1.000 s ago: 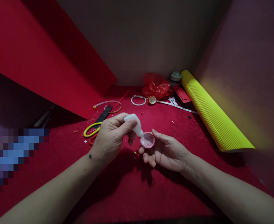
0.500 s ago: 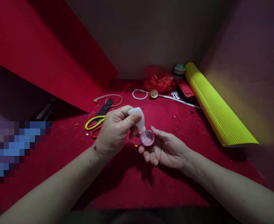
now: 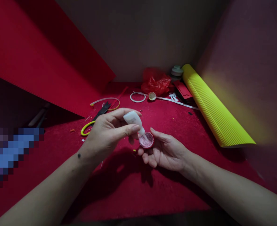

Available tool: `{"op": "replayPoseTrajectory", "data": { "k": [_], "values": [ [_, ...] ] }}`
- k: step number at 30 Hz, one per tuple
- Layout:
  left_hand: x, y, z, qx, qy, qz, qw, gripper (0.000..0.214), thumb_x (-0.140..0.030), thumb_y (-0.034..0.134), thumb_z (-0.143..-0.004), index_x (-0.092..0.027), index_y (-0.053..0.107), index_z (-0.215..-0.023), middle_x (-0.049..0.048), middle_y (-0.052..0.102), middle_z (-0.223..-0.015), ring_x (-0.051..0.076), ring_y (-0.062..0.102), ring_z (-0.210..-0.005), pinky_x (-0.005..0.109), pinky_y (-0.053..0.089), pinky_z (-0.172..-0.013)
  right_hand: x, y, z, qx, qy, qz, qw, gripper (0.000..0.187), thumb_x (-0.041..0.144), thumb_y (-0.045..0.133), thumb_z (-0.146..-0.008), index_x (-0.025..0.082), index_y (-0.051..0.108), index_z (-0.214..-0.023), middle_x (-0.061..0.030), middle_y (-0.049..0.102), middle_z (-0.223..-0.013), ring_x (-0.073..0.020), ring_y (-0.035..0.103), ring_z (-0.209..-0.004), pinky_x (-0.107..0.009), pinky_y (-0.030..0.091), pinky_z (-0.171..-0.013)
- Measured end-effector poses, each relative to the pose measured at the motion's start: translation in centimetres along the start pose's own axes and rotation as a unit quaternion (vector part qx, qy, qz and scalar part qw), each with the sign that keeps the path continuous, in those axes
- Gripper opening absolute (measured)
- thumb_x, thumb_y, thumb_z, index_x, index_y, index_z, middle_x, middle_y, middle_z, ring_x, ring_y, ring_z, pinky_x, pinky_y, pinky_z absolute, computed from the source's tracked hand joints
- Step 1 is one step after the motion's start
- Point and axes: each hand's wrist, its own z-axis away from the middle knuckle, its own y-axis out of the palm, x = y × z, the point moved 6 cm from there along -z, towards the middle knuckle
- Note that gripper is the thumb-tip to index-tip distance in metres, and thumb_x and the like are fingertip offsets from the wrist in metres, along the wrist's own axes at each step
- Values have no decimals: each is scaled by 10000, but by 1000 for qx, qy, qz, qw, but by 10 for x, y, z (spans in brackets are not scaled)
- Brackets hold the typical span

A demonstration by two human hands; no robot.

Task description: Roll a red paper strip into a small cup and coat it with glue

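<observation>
My left hand (image 3: 110,131) pinches a small white squeeze bottle (image 3: 134,121), tilted with its nozzle down inside a little cup. My right hand (image 3: 165,150) holds that cup (image 3: 146,140), a dark red piece with a ridged rim and coiled, whitish-pink inner walls, its mouth turned up toward me. The nozzle tip reaches into the cup; whether it touches the inner wall I cannot tell. Partly behind my left hand lie scissors with a yellow handle loop (image 3: 88,128) and dark blades.
On the red cloth (image 3: 138,194) further back are a white strip coil (image 3: 138,97), a small round cup (image 3: 151,96), a red plastic bag (image 3: 156,82) and a lidded jar (image 3: 176,71). A yellow corrugated roll (image 3: 216,106) lies right; a red sheet (image 3: 46,62) leans left.
The bottle has tipped further over, and my left hand has turned and shifted slightly left. My right hand still holds the cup. The whole view has moved a little.
</observation>
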Motion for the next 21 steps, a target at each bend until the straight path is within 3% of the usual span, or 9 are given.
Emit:
{"op": "replayPoseTrajectory", "data": {
  "k": [4,11,21],
  "values": [
    [3,-4,-1,-7,-21,-22,1000,91,-214,669,-791,-137,644,-834,28,671,-697,94,586,-537,185,483,-505,1,0,0,0,-1,-5,1000,548,374,51,-1009,79,508,-1079,-137,680,-768,-187,698,-632,-225,535,-491],
    [8,-2,-1,-17,-31,-34,999,195,-309,603,-849,-133,603,-764,58,666,-718,122,583,-586,228,464,-518,0,1,-1,3,-2,-5,1000,567,378,35,-1007,81,510,-1094,-135,673,-773,-184,693,-631,-227,534,-493],
    [10,-3,0,-71,-23,-19,997,134,-219,647,-780,-143,592,-684,12,599,-604,69,455,-473,205,348,-461,-3,-1,-1,-2,7,-7,1000,549,381,56,-1011,83,515,-1057,-135,680,-770,-182,695,-633,-226,534,-504]
  ]
}}
